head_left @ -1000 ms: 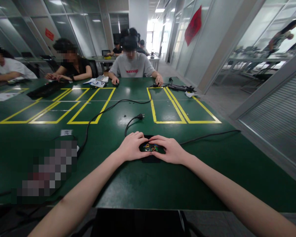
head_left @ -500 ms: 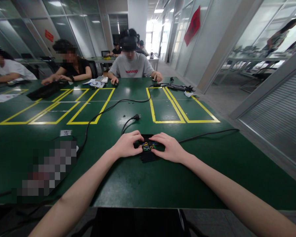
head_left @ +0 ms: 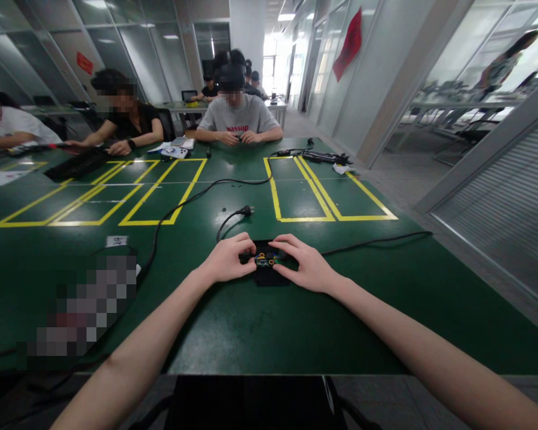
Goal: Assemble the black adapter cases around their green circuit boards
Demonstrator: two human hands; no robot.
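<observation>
A small electronic unit (head_left: 265, 260), showing green circuit board and orange rings, sits between my two hands near the middle of the green table (head_left: 269, 334). My left hand (head_left: 231, 258) pinches its left end between thumb and fingers. At the other end, my right hand (head_left: 305, 263) curves around it with thumb and fingertips close against it. A flat black piece (head_left: 272, 278) lies under and around the unit. Its exact kind is too small to tell, and the fingers hide both ends of the unit.
A black plug (head_left: 247, 211) on a cable lies just beyond my hands. Another long cable (head_left: 219, 181) crosses the table. Yellow tape outlines (head_left: 302, 219) mark the far half. A pixelated object (head_left: 85, 304) lies at left. Several people sit opposite, including one in grey (head_left: 237, 116).
The unit has turned slightly between my hands, and the black piece beneath looks straighter. My view has shifted a little. Across the table, the person in grey has brought both hands together.
</observation>
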